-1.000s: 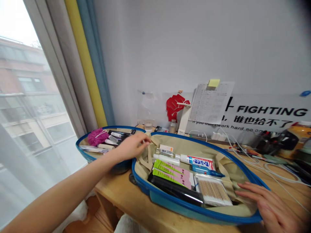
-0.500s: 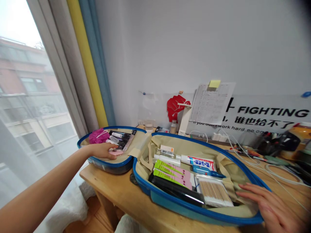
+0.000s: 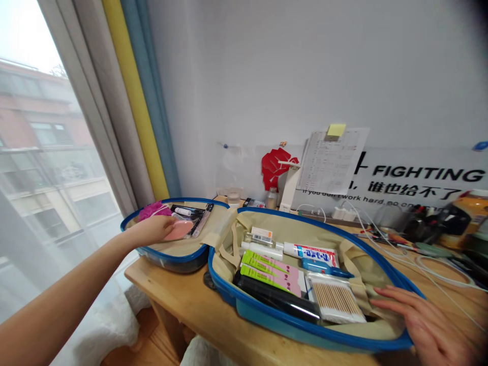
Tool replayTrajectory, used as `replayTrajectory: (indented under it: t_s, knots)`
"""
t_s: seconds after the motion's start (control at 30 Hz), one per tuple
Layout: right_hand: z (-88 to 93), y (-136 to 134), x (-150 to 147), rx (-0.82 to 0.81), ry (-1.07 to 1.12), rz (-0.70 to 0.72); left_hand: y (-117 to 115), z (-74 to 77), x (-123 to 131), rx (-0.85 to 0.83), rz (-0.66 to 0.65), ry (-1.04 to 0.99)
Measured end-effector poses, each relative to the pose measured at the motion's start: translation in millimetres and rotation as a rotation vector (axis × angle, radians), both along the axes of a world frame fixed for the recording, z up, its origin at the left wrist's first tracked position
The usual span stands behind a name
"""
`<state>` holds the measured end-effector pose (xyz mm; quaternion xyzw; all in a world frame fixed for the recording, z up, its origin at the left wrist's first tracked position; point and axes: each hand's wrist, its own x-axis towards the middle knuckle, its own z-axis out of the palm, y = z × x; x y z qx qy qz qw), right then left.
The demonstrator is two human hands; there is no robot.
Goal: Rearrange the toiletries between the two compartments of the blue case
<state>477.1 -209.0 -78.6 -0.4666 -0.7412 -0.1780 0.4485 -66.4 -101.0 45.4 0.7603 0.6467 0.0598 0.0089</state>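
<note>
My left hand point(image 3: 150, 230) is fingers-together on the pink sponge point(image 3: 178, 230), can't tell if gripping, right hand point(image 3: 427, 325) spread over the big case point(image 3: 305, 333).

The left arm point(image 3: 64, 290) reaches in from the lower left corner, bare and nearly straight, angling up and to the right across the frame. The left hand point(image 3: 150, 230) sits at its end, back upward and wrist almost level, with the fingers bunched and bending downward; their tips are out of sight. Far across, the right hand point(image 3: 427, 325) comes in from the lower right corner, palm down. Its four fingers point(image 3: 392, 297) lie extended and slightly spread, pointing left, with the thumb hidden.
</note>
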Motion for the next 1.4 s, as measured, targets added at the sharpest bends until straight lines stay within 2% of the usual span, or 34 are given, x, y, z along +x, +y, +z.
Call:
replayTrajectory:
  t_s: [0.2, 0.37, 0.47, 0.53, 0.63, 0.77, 0.83, 0.93, 1.0, 1.07, 1.2, 1.3, 1.4]
  knots:
    - [1.4, 0, -1, -0.004, 0.021, -0.001, -25, 33.4, 29, 0.094, 0.073, -0.107]
    - [9.9, -3, -9, 0.052, -0.009, 0.0, -45, 42.1, 69, 0.259, -0.039, -0.028]
    - [15.0, -4, -13, 0.069, -0.022, 0.005, -59, 41.1, 105, 0.376, -0.157, 0.103]
    - [16.9, -5, -14, 0.074, -0.027, 0.0, -66, 37.1, 133, 0.386, -0.249, 0.178]
    - [17.7, -4, -14, 0.075, -0.048, -0.003, -72, 24.3, 176, 0.32, -0.379, 0.257]
    - [16.0, -4, -14, 0.07, -0.029, -0.006, -72, 4.2, 216, 0.177, -0.433, 0.3]
    - [15.3, -4, -14, 0.05, -0.018, -0.019, -69, 1.6, 222, 0.055, -0.489, 0.241]
    - [15.8, -5, -16, 0.038, -0.018, -0.038, -56, 9.5, 214, -0.113, -0.556, 0.036]
    - [16.3, -5, -17, 0.049, -0.026, -0.042, -41, 15.4, 203, -0.139, -0.533, -0.059]
    - [16.1, -5, -17, 0.063, -0.027, -0.049, -25, 15.3, 193, -0.165, -0.506, -0.054]
    - [15.2, -4, -15, 0.063, -0.041, -0.049, -2, -3.9, 183, -0.306, -0.537, 0.035]
    - [17.0, -3, -15, 0.081, -0.051, -0.037, 0, -18.9, 185, -0.369, -0.593, 0.078]
    - [18.2, -3, -15, 0.091, -0.049, -0.027, -3, -23.9, 190, -0.432, -0.65, 0.123]
